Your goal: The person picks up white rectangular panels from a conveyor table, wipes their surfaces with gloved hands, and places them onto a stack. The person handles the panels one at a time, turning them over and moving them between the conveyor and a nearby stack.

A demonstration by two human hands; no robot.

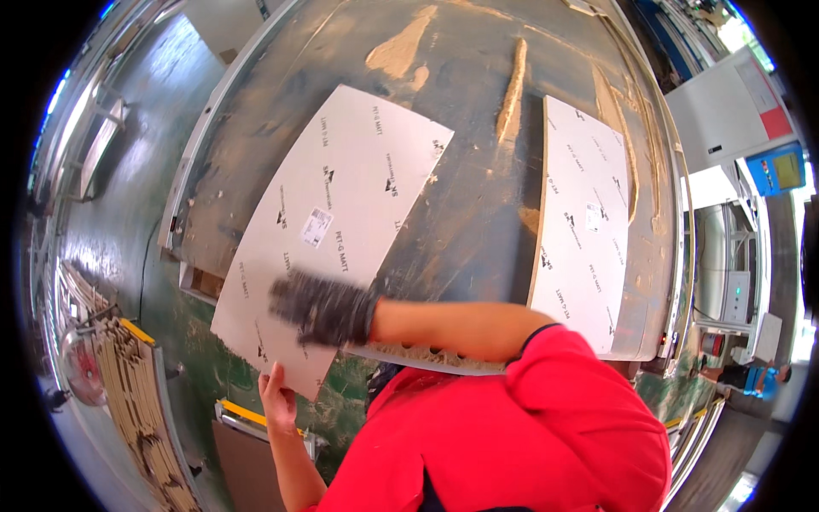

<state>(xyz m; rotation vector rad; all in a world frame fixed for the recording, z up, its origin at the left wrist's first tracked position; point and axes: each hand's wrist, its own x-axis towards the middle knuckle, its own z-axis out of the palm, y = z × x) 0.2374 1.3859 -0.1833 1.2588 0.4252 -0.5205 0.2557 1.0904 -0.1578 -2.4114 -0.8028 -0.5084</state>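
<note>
A white printed panel with a small label lies slanted on the work table, its near end jutting past the table's edge. My left hand, bare, is closed on the near edge of this panel, with fingertips over its top face. Above the same panel is my right hand in a dark glove, the arm reaching across from the right. Motion smears the gloved fingers, and whether they touch the surface I cannot tell. A second, narrower white panel rests on the table farther right, apart from both hands.
Sawdust lies in piles and streaks on the dark table top. A stack of thin boards stands on the floor at left, near a round fan. At right are a white cabinet and a blue control box.
</note>
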